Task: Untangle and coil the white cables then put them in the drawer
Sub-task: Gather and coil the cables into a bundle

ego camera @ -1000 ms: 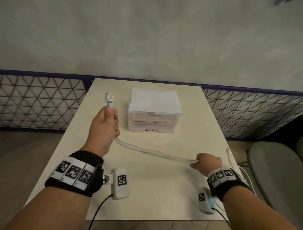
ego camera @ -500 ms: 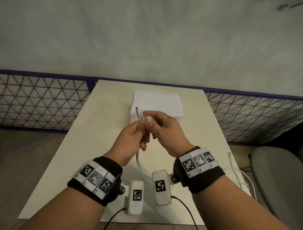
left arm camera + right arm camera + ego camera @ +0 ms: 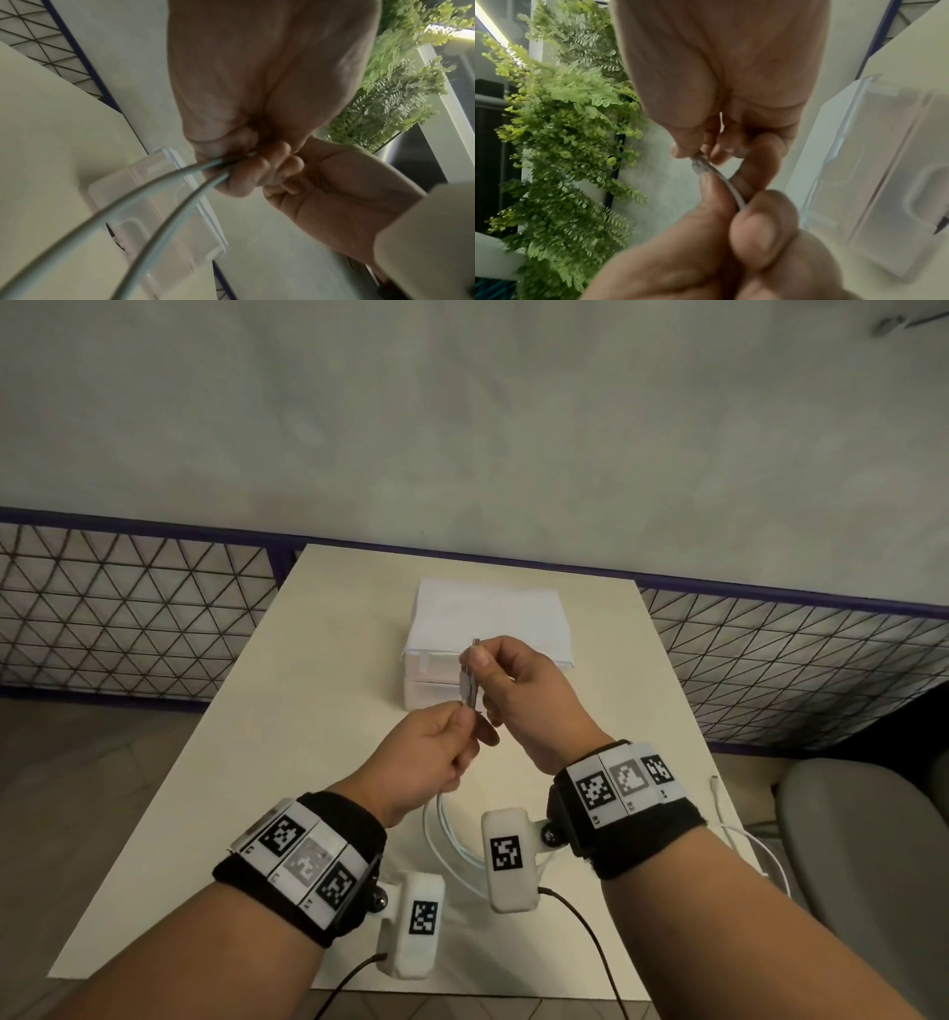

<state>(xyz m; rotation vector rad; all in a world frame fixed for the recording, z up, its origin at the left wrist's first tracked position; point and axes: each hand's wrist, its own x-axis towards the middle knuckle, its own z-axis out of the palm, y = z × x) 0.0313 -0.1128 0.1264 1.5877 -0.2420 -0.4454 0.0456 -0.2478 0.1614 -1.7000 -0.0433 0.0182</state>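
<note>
Both hands up at 12 o'clock over the table [image 3: 328, 711], in front of the closed drawer unit [image 3: 488, 618]. Right hand [image 3: 529, 695] pinches the white cable [image 3: 452, 839] by its 2 plugs, left hand [image 3: 426, 752] pinches just below; likely ends matched for even coiling. Second cable [image 3: 739, 834] at 3 o'clock edge.

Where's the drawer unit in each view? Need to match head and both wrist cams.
Head: the drawer unit sits centre frame, on the table behind the hands.
Left wrist: lower centre-left, tilted, behind the two cable strands.
Right wrist: right side, tilted and blurred.
Shared landmark: the dark blue rail at the table's far edge shows in all three.
</note>
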